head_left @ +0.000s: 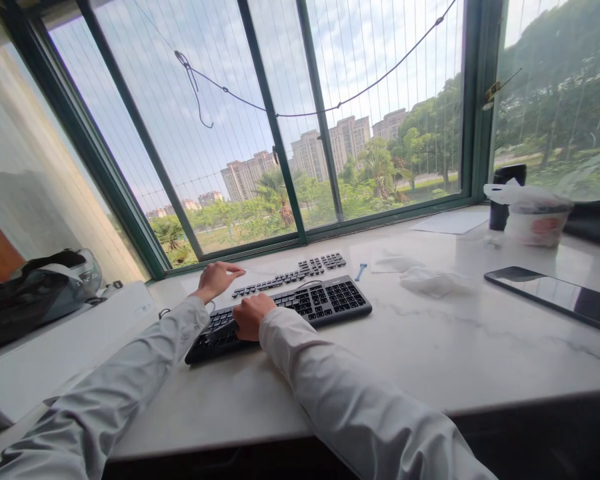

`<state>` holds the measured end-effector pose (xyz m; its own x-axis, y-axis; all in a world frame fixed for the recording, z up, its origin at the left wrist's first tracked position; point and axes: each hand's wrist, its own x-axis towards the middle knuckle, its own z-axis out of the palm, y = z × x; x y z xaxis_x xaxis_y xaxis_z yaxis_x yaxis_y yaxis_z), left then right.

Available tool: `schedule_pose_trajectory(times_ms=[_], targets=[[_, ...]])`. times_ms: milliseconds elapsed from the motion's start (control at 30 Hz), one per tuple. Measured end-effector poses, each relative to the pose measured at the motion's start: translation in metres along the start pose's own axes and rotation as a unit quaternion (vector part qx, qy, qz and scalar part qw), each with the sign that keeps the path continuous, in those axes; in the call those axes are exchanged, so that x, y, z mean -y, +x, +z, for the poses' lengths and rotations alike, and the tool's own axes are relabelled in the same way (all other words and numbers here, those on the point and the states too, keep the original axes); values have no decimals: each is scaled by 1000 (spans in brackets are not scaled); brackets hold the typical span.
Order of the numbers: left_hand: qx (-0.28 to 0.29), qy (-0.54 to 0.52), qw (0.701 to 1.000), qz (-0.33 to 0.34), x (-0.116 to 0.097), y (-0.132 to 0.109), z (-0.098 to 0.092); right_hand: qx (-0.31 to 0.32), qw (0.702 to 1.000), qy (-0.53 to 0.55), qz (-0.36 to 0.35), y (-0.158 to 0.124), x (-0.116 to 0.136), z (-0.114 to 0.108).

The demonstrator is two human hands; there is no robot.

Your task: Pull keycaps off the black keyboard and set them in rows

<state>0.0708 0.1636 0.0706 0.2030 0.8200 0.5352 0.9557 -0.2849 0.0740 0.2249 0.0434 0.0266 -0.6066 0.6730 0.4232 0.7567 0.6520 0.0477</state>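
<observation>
A black keyboard (pixel 325 300) lies on the white marble sill (pixel 430 347) under the window. Behind it, rows of loose black keycaps (pixel 290 275) are laid out on the sill. My right hand (pixel 251 315) rests curled on the keyboard's left part, fingers closed and pressing down on the keys. My left hand (pixel 217 278) reaches past the keyboard's far left corner, fingers bent, fingertips at the left end of the keycap rows. What its fingertips pinch, if anything, is hidden. A small blue tool (pixel 361 271) lies right of the keycaps.
Crumpled tissues (pixel 433 281) lie right of the keyboard. A dark tablet (pixel 555 297) lies at the right. A black cup (pixel 505 193) and a bagged container (pixel 533 217) stand at the back right by a paper sheet (pixel 450 222). A black bag (pixel 35 290) sits left.
</observation>
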Motion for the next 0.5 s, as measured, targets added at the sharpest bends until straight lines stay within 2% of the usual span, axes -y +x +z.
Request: schedule_pose_trajectory(times_ms=[100, 200, 333, 500], targets=[[56, 33, 997, 33, -13, 27, 10, -3, 1000, -3, -7, 1, -1, 2], [91, 55, 992, 74, -24, 45, 24, 6, 1000, -6, -20, 2, -2, 3], [118, 52, 986, 102, -33, 55, 48, 12, 999, -7, -38, 1, -2, 3], [124, 36, 985, 118, -32, 59, 72, 12, 999, -17, -43, 3, -4, 7]])
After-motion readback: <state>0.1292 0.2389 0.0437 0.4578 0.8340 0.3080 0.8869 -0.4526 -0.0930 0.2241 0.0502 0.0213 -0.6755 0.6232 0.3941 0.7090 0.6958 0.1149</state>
